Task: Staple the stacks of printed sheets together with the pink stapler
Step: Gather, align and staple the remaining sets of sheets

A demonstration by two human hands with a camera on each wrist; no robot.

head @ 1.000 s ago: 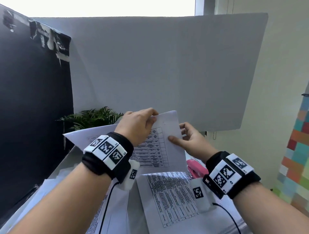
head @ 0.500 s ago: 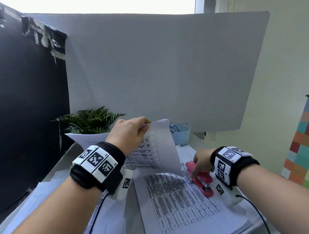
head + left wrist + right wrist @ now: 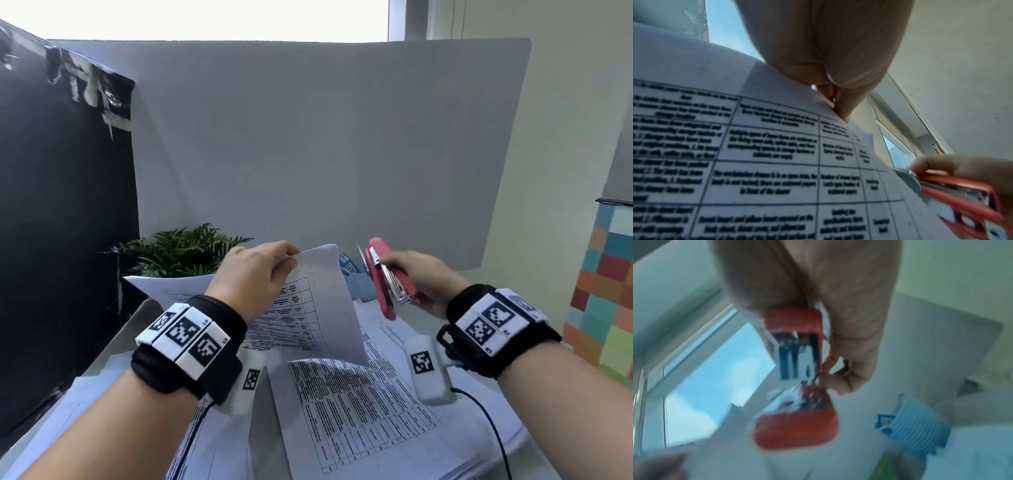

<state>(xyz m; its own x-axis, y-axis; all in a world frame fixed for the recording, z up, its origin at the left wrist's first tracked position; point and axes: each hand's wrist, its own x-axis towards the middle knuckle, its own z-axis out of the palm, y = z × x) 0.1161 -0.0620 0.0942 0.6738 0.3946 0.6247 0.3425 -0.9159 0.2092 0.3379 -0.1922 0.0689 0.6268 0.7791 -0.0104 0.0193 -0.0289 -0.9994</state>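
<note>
My left hand (image 3: 255, 274) pinches the raised stack of printed sheets (image 3: 308, 308), right hand (image 3: 423, 279) grips the pink stapler (image 3: 385, 277); next I'd slide its mouth over the top corner.

The right wrist view is smeared throughout: the pink stapler (image 3: 797, 374) shows as blurred blocks. In the left wrist view, table text on the held sheets (image 3: 760, 154) is unreadable, and the lower-right edge cuts the stapler.
</note>
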